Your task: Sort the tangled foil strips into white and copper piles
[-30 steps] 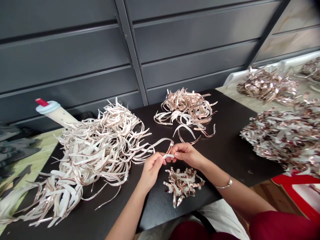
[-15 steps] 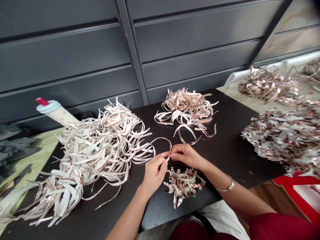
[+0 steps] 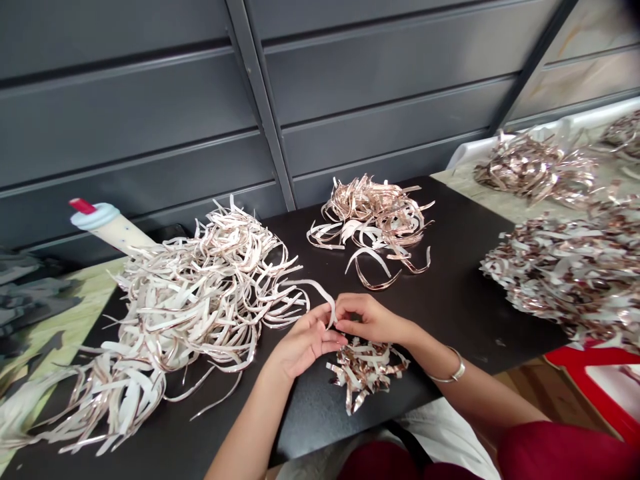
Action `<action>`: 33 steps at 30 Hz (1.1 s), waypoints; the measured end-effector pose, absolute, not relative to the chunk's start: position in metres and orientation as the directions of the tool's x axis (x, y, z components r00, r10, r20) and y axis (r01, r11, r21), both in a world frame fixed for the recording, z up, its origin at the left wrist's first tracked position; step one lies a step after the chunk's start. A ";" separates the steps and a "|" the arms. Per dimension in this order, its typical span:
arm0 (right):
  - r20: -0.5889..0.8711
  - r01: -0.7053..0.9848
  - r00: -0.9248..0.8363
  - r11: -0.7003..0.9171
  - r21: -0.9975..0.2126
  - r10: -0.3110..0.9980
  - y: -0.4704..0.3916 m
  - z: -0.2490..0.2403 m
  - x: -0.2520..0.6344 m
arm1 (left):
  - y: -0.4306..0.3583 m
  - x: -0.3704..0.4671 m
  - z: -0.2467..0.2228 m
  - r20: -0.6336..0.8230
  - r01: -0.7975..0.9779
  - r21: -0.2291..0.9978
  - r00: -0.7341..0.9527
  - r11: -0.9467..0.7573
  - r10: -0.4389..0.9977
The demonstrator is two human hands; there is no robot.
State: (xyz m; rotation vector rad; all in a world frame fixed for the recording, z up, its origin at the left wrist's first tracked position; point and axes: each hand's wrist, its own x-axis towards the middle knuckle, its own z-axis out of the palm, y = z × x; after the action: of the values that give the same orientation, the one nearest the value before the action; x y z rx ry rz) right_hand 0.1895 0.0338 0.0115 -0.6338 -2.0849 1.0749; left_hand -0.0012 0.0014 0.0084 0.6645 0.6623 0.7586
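Note:
A narrow strip (image 3: 320, 289), white on the face turned to me, curves up from the big pile and ends between my hands. My left hand (image 3: 307, 339), palm turned partly upward, has its fingers loosely closed about the strip's end. Thumb and forefinger of my right hand (image 3: 369, 319) pinch the same end from the other side; the exact tip is hidden by fingers. Just below both hands lies a small heap of short crimped white and rose-gold pieces (image 3: 367, 373). To the left spreads the large pile of long white strips (image 3: 200, 287).
Behind my hands sits a pile of shiny rose-gold strips (image 3: 377, 210). A large crimped heap (image 3: 570, 273) is at the right, with another shiny pile (image 3: 537, 167) beyond it. A pale tumbler with a red spout (image 3: 117, 227) leans by the grey panelled wall (image 3: 150, 107). The tabletop (image 3: 465, 267) is black.
My left hand has rolled palm upward and its fingers have loosened from a tight pinch. The strip has turned, now showing its white face. My right hand has shifted slightly down.

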 end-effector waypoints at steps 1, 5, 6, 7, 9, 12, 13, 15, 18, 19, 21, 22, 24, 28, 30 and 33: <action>0.371 0.119 -0.645 0.567 -0.815 0.668 0.033 0.012 0.189 | 0.002 -0.001 0.008 -0.292 -0.397 0.729 0.558 0.558 0.777; 0.431 0.113 -0.639 0.632 -0.767 0.637 0.031 0.009 0.187 | 0.003 0.001 0.008 -0.309 -0.350 0.792 0.477 0.501 0.823; 0.450 0.110 -0.622 0.641 -0.760 0.641 0.031 0.008 0.186 | 0.003 0.002 0.008 -0.312 -0.321 0.820 0.444 0.474 0.840; 0.469 0.112 -0.602 0.650 -0.752 0.646 0.030 0.007 0.185 | 0.003 0.003 0.008 -0.311 -0.294 0.843 0.416 0.450 0.855; 0.500 0.118 -0.567 0.666 -0.737 0.654 0.030 0.007 0.183 | 0.003 0.005 0.009 -0.300 -0.267 0.867 0.391 0.420 0.870; 0.522 0.099 -0.554 0.674 -0.732 0.648 0.029 0.006 0.182 | 0.004 0.006 0.009 -0.280 -0.283 0.871 0.385 0.401 0.880; 0.510 0.096 -0.556 0.661 -0.744 0.656 0.028 0.005 0.182 | 0.005 0.006 0.009 -0.276 -0.285 0.872 0.386 0.398 0.880; 0.460 0.105 -0.554 0.606 -0.788 0.694 0.029 0.002 0.182 | 0.006 0.004 0.010 -0.273 -0.279 0.876 0.386 0.394 0.881; 0.373 0.059 -0.545 0.478 -0.876 0.751 0.031 -0.001 0.187 | 0.007 0.001 0.011 -0.275 -0.258 0.882 0.399 0.395 0.875; 0.358 0.017 -0.555 0.440 -0.898 0.751 0.031 -0.001 0.188 | 0.007 0.000 0.011 -0.277 -0.248 0.882 0.415 0.401 0.867; 0.352 -0.037 -0.580 0.408 -0.912 0.735 0.031 0.002 0.191 | 0.007 0.000 0.011 -0.285 -0.235 0.875 0.456 0.423 0.843; 0.357 -0.030 -0.588 0.422 -0.906 0.726 0.030 0.005 0.191 | 0.007 0.000 0.011 -0.284 -0.245 0.870 0.460 0.428 0.841; 0.368 0.036 -0.599 0.483 -0.875 0.711 0.028 0.011 0.191 | 0.007 0.002 0.010 -0.274 -0.296 0.864 0.404 0.408 0.873; 0.422 0.112 -0.609 0.599 -0.793 0.671 0.025 0.020 0.188 | 0.009 0.005 0.007 -0.264 -0.370 0.870 0.208 0.326 0.942; 0.448 0.112 -0.615 0.634 -0.765 0.650 0.025 0.020 0.187 | 0.010 0.003 0.008 -0.260 -0.355 0.877 0.215 0.323 0.941; 0.434 0.115 -0.621 0.623 -0.774 0.653 0.027 0.016 0.189 | 0.011 -0.001 0.011 -0.260 -0.302 0.885 0.314 0.356 0.913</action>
State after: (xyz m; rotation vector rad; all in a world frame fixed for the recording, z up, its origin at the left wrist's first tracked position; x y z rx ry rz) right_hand 0.1892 0.0270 0.0161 -0.5996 -2.1126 0.9404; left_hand -0.0014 0.0107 0.0107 0.8360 0.8953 0.9373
